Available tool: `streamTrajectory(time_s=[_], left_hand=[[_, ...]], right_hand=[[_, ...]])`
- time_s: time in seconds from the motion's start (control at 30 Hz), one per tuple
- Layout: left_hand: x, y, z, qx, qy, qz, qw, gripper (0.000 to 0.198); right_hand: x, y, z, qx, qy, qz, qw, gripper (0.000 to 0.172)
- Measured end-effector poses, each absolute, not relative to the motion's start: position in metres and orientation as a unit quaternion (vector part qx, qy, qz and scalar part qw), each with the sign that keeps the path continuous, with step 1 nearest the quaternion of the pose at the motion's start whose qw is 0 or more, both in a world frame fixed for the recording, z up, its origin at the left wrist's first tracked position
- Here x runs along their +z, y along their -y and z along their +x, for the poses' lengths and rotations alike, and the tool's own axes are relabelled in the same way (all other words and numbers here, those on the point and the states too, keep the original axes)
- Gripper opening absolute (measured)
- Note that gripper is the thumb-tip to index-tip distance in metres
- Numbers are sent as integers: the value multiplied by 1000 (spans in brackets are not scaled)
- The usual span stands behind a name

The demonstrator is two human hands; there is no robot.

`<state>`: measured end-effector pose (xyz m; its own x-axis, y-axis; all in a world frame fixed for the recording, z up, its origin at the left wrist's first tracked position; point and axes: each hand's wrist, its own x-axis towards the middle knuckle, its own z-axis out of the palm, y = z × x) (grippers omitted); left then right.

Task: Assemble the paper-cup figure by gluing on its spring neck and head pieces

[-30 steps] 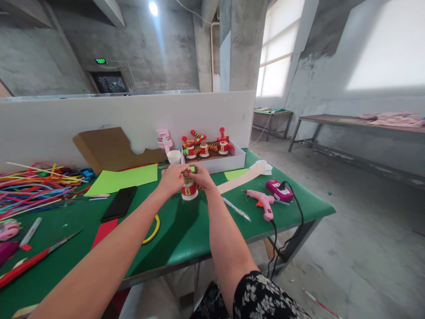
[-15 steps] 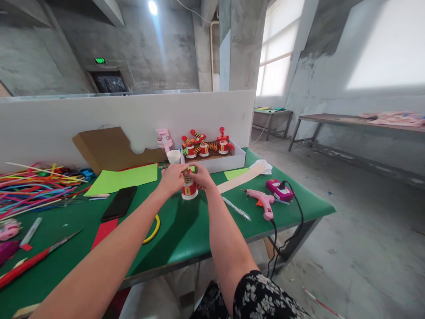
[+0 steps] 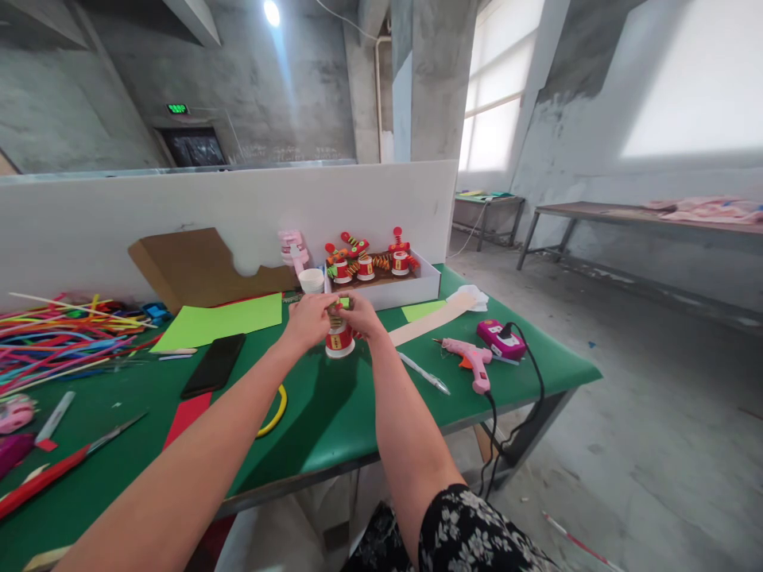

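Note:
A small red and white paper-cup figure [image 3: 339, 340] stands on the green table [image 3: 334, 413] in front of me. My left hand [image 3: 308, 319] and my right hand [image 3: 358, 314] are both closed around its upper part, fingers pinched at the top. What the fingertips grip there is hidden. Behind the hands stands a white paper cup [image 3: 311, 280]. A white box [image 3: 393, 292] with several finished red figures lies just beyond.
A pink glue gun [image 3: 470, 361] and its pink power plug [image 3: 499, 338] lie at the right, a pen [image 3: 424, 374] nearer. A black phone [image 3: 214, 364], green paper [image 3: 220, 319], a yellow ring [image 3: 273, 411], scissors [image 3: 71, 454] and many coloured pipe cleaners [image 3: 53, 338] lie left.

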<state>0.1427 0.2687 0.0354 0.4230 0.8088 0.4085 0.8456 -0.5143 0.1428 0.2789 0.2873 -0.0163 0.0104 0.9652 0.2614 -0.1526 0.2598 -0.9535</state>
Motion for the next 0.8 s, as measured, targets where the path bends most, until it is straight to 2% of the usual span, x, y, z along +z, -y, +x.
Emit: streamTrajectory(time_s=[0.8], left_hand=[[34, -268, 143, -221, 494, -840, 39, 54]], right_hand=[[-24, -294, 279, 467, 527, -370, 606, 32]])
